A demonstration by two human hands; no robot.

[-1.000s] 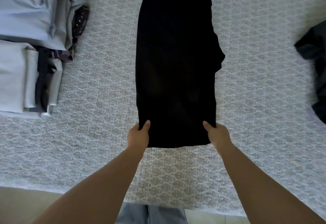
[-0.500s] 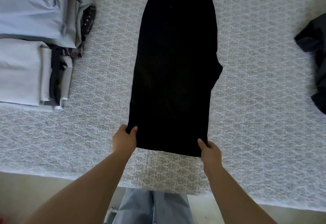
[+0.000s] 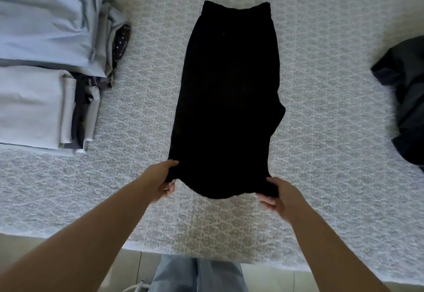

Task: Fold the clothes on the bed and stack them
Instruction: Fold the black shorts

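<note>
The bed (image 3: pixel 321 131) bears folded stacks (image 3: pixel 46 73), black garment (image 3: pixel 227 108), dark heap (image 3: pixel 406 108).

A wide bed under a white bedspread with a raised, lace-like grey-and-white pattern (image 3: pixel 321 131) fills nearly the whole view; its near edge runs across the bottom, slanting lower to the right; below it shows a strip of pale tiled floor (image 3: pixel 135 266); soft, even light falls without hard shadows.
</note>
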